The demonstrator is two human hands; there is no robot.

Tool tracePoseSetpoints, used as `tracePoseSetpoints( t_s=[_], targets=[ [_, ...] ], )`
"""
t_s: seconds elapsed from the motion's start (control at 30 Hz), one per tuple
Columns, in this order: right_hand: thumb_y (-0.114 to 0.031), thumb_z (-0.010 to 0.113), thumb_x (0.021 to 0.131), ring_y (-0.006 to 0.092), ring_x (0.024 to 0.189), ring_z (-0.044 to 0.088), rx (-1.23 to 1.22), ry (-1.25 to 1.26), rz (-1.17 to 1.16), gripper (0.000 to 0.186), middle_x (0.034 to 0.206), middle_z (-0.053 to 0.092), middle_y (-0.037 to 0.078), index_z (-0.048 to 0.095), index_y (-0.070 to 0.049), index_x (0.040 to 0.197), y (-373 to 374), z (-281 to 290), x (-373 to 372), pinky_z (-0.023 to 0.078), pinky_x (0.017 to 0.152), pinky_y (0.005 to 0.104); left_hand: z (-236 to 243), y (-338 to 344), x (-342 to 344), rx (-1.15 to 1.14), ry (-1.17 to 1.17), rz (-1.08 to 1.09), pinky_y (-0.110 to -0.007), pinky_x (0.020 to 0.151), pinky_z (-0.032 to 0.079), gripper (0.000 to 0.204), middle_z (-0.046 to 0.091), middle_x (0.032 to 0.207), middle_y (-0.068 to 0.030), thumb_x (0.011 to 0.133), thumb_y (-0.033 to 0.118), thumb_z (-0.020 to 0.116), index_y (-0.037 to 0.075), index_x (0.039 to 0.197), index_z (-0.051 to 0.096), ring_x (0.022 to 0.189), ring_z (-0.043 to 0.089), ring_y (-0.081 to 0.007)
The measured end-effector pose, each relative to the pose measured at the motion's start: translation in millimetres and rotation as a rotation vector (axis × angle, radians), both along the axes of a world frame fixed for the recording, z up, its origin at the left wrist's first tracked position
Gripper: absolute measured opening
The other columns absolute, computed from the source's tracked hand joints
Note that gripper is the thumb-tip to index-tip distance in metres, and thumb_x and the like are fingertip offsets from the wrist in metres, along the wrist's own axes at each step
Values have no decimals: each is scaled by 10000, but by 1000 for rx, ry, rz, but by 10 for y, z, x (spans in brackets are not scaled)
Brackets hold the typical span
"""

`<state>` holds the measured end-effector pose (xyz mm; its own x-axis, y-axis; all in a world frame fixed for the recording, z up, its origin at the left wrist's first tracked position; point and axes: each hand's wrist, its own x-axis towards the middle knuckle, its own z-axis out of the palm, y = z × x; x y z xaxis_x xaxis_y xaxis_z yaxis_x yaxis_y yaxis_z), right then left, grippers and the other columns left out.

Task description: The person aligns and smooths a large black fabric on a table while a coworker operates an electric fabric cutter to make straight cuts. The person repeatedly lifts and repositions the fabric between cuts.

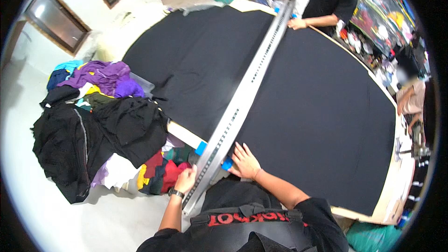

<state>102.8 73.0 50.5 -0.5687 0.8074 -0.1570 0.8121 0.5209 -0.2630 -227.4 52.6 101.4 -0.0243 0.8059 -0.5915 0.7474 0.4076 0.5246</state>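
Note:
A long silver metal rail (242, 93) with rows of dark marks lies slantwise across black fabric (322, 126) spread over a big table. Its near end sticks out past the table edge, where my left hand (185, 180) is closed on its side. Blue pieces (201, 148) sit on both sides of the rail at the near edge. My right hand (245, 161) rests on the fabric with its fingers spread, right beside the other blue piece (227, 164); whether the thumb touches that piece is unclear. At the far end, a co-worker's hands (297, 23) are at the rail and the fabric edge.
Coloured garments and cloth (100, 77) are heaped left of the table, with black garments (107, 135) hanging in front. Another person (410, 98) is at the right edge by a machine (417, 147). A green sack (373, 237) lies at lower right; bags and goods fill the back.

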Motion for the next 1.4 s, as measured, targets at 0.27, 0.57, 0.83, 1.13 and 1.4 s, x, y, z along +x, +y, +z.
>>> tracePoseSetpoints(
  t_s=[0.27,0.57,0.83,1.13,1.4],
  targets=[
    [-475,659,956,364,1494,424,-29,253,230,628,1453,593,172,620,-27,1395,148,-111,-409,200,1308,548,404,238,-27,-92,109,-273,-522,852,534,792,746,978,-272,1032,707,442,-25,958,735,965,736,-410],
    [-333,648,1003,358,1028,723,-167,529,-290,336,1086,753,165,736,-66,1186,-632,486,315,586,909,459,-885,1495,529,759,64,-454,-496,979,513,351,658,1159,-156,849,183,801,174,1196,755,1114,613,-389],
    [-277,692,1010,316,1030,742,-43,814,-713,314,1130,766,157,742,-31,1199,-802,927,756,588,895,411,-389,2117,1255,903,-339,215,-351,823,547,143,700,966,-118,1000,-47,573,-41,1142,584,894,692,-233],
    [-499,546,1102,225,1221,656,-923,2228,-539,416,1277,670,103,561,-113,1258,-352,1457,788,540,1063,410,1329,523,2562,1009,-433,-387,-439,669,513,117,666,837,-167,862,-51,678,2,965,689,755,650,-371],
    [-294,726,1038,8,717,480,-414,1620,-866,296,792,513,-71,518,-169,868,-418,2199,1129,414,562,223,1458,-169,2934,1074,-555,-329,-345,680,512,137,694,904,-102,894,-82,692,26,975,711,762,644,-239]
  ],
)
